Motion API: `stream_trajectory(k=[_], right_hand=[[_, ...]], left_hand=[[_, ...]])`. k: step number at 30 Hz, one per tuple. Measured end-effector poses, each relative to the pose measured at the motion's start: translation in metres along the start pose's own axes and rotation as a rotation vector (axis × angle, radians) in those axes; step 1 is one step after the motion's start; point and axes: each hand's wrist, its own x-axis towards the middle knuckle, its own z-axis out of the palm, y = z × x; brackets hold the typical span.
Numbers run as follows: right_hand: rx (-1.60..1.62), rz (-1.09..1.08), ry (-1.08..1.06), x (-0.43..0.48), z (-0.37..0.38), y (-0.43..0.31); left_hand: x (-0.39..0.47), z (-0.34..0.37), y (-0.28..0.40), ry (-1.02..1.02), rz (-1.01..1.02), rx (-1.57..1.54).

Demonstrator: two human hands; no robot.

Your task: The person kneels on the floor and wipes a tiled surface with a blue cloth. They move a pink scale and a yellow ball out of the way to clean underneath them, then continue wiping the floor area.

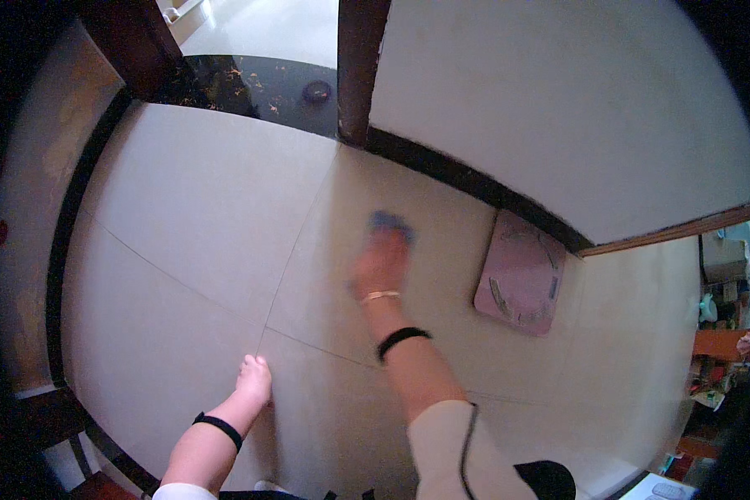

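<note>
My right hand is blurred and stretched out over the pale floor tiles. It grips a blue cloth, most of which the fingers hide. Whether the cloth lies flat or bunched cannot be made out. Lower in the picture and to the left, my left hand has its fingers curled in, and no object shows in it. Black bands circle both forearms, and a thin bracelet is on the right wrist.
A pink bathroom scale lies against the black skirting on the right. Ahead, a dark stone threshold with a round dark object on it meets a brown door frame. Assorted items crowd the far right.
</note>
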Motion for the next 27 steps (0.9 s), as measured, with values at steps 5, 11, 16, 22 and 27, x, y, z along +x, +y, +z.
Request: stream_trajectory(k=[5,11,16,22,27], right_hand=[[-0.301,0.248,-0.008,-0.121,-0.035,0.153],[0.362,0.414,-0.168,-0.187,-0.057,0.066],[0.525,-0.308,-0.493,-0.204,0.006,-0.07],[-0.242,-0.015,-0.022,-0.189,-0.044,0.189],[-0.26,0.459,0.214,-0.174,-0.149,0.293]], left_hand=[[-0.002,0.001,0.001,0.042,0.038,0.054],[0.005,0.005,0.002,0.028,0.042,0.104],[0.0,-0.003,0.0,0.071,0.042,-0.05],[-0.005,-0.01,-0.003,-0.012,0.157,0.17],[0.009,-0.006,-0.003,0.033,0.08,0.089]])
